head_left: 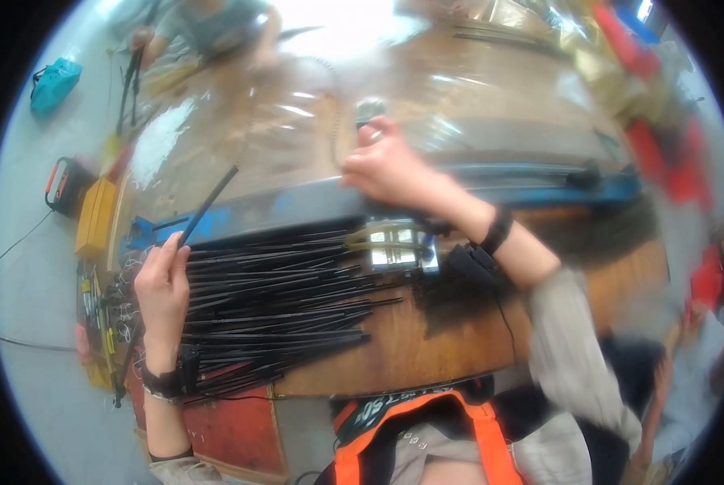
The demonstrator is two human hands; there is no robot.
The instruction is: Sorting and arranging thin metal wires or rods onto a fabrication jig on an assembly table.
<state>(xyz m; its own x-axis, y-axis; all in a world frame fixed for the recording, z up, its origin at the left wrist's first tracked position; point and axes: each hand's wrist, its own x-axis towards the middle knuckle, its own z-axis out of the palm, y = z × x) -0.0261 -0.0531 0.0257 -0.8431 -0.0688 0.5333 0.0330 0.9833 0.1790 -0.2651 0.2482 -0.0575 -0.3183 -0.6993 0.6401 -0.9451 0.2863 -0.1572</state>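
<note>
My left hand (162, 284) is shut on a thin black rod (208, 204) that points up and to the right. Under that hand lies a pile of several black rods (281, 311), spread across the wooden workbench (427, 347). My right hand (388, 166) reaches farther away over the bench and grips a small grey-topped object (369, 109); what it is stays blurred. A black band sits on each wrist. A small metal device (398, 246) with yellowish tubing sits just below my right forearm.
Clear plastic sheeting (281, 121) covers the far part of the bench. A yellow box (95, 214) and an orange-handled tool (61, 182) lie at the left, a teal bag (53, 83) on the floor. Another person (208, 28) works at the far side. Red items (661, 153) line the right.
</note>
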